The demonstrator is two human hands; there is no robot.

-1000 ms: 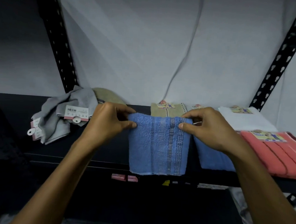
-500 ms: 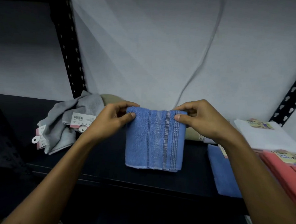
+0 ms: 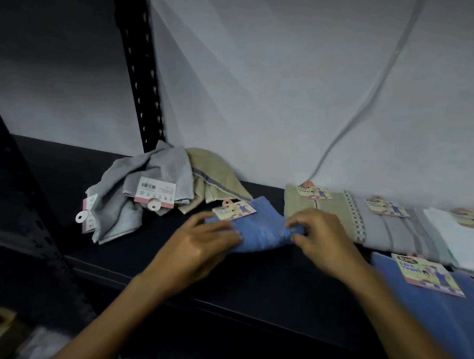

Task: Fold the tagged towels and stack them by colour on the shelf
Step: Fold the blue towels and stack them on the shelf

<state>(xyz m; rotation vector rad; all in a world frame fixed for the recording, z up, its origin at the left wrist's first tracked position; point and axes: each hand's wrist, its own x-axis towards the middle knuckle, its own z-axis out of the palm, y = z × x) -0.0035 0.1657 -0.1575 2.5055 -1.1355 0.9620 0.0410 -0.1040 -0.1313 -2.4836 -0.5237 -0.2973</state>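
Note:
A small blue towel with a paper tag lies on the dark shelf, folded over. My left hand rests on its left edge with fingers fairly flat. My right hand pinches its right edge with curled fingers. A second blue towel with a tag lies folded at the front right. Behind it, folded beige, grey and white towels lie in a row. Unfolded grey and beige towels are heaped at the back left.
A black perforated upright rises at the back left corner and another post slants at the near left. A pale wall with a thin cable closes the back. A red towel edge shows at the far right.
The blue towel, held up by its top corners before, has come down onto the shelf and folded over. Both hands dropped with it, and the view turned left.

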